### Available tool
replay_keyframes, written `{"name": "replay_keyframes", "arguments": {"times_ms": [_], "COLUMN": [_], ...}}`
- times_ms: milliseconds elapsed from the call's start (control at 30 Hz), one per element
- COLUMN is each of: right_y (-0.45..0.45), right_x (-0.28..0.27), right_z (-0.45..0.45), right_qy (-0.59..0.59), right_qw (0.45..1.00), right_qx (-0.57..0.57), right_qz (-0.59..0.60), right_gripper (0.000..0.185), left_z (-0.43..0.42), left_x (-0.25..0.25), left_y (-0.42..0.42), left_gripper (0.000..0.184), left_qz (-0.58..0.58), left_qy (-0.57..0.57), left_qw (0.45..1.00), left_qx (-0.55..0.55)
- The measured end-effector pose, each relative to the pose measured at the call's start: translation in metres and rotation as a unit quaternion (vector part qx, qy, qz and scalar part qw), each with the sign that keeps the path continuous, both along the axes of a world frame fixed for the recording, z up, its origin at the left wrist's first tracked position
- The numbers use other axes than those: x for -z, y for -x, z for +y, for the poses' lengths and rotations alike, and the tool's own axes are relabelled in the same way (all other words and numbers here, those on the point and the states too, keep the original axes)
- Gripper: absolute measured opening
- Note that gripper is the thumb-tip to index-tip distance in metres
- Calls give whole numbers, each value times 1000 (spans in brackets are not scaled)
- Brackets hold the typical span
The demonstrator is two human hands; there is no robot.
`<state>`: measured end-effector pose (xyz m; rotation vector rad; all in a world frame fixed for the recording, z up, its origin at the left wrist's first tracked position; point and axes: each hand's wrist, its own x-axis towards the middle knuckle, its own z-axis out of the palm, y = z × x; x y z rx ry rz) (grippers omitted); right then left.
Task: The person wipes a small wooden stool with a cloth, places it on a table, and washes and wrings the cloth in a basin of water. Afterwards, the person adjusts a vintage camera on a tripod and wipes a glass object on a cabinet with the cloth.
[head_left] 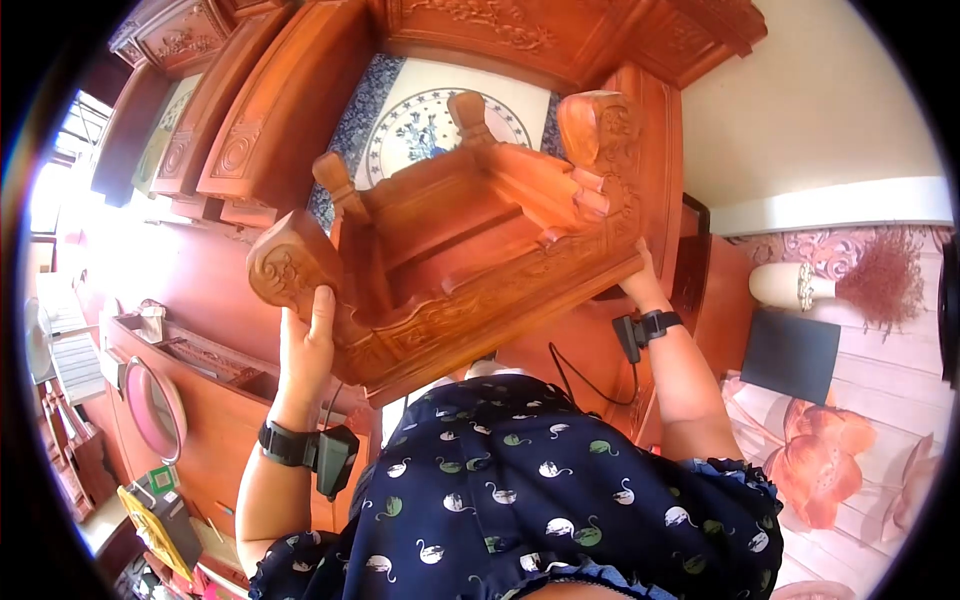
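Note:
A carved wooden stool [490, 288], reddish-brown, is held upside down in front of my body, tilted up towards the right. Its scrolled feet point upward and its hollow underside faces me. At the stool's lower left corner, my left hand [308, 345] grips the edge below a carved foot, thumb up along the side. On the right, my right hand [643, 276] holds the far end of the same edge; its fingers are mostly hidden under the wood. Each wrist wears a black strap with a small device, and a black cable [590, 388] hangs beside the right one.
Behind the stool stands large carved wooden furniture [290, 100] with a blue-and-white patterned panel [400, 105]. At left are a wooden cabinet [210, 420] and a round pink-framed mirror [155, 410]. A white vase [785, 287] with dried stems is at right, beside a dark square panel [792, 355].

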<state>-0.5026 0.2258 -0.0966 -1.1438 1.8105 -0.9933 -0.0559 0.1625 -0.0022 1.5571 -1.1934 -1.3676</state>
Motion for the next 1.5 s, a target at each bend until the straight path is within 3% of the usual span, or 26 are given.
{"name": "replay_keyframes", "arguments": {"times_ms": [33, 67, 133, 167, 267, 300, 367, 400, 433, 467, 600, 667, 767, 867, 933, 1000, 1100, 1267, 1333, 1400, 1500], "right_y": [2, 4, -2, -4, -4, 3, 18, 13, 0, -8, -2, 9, -18, -43, -65, -81, -100, -171, -220, -242, -209], "right_x": [9, 16, 20, 18, 27, 40, 66, 54, 28, 14, 10, -16, -94, -160, -176, -173, -133, -119, -124, -112, -112], "right_z": [6, 12, 22, 29, 42, 48, 54, 51, 47, 46, 54, 71, 94, 82, 62, 37, 19, 2, -1, -1, -4], "right_qy": [26, 23, 54, 16, -19, -20, 50, 52, -47, -147, -176, -254, -73, 128, 182, 171, 167, 233, 173, 218, 211], "right_qw": [994, 994, 936, 976, 980, 980, 920, 920, 970, 985, 982, 931, 928, 922, 935, 913, 860, 874, 807, 852, 861], "right_qx": [24, 26, 100, 70, 100, 102, 108, 112, 85, 56, 62, -4, 58, 21, -25, -138, -194, -313, -462, -401, -411], "right_qz": [-102, -103, -334, -207, -170, -170, -373, -372, -223, -68, 19, 263, 361, 366, 304, 345, 442, 290, 325, 257, 214], "right_gripper": [27, 27, 28, 28, 30, 30, 31, 31, 35, 40, 49, 49, 52, 51, 50, 49, 43, 25, 18, 16, 21], "left_z": [6, 13, 24, 28, 38, 40, 41, 43, 46, 46, 42, 41, 40, 40, 41, 43, 43, 48, 50, 48, 47], "left_x": [3, 4, 5, 7, 9, 3, -1, 1, 1, 0, -8, -11, -9, -14, -11, -8, -7, -11, -14, -12, -14], "left_y": [0, 1, 3, 2, 2, 3, 6, 10, 11, 11, 17, 17, 21, 25, 24, 25, 26, 33, 33, 31, 28], "left_gripper": [38, 38, 41, 41, 44, 48, 52, 51, 51, 51, 52, 54, 53, 53, 53, 52, 50, 48, 49, 48, 49], "left_qz": [-7, -8, -60, -61, -65, -18, 29, 81, 132, 132, 209, 211, 217, 215, 218, 224, 243, 233, 226, 222, 234], "left_qy": [0, -3, -42, -43, -69, -100, -128, -99, -74, -78, -114, -125, -106, -109, -114, -116, -109, -111, -127, -92, -109], "left_qw": [1000, 1000, 997, 997, 995, 995, 991, 992, 988, 988, 971, 969, 970, 970, 969, 967, 964, 966, 966, 971, 966], "left_qx": [10, 12, 4, 6, 17, 20, 29, 4, -20, -15, -16, -10, -29, -27, -26, -28, -21, -27, -24, -15, -8]}}
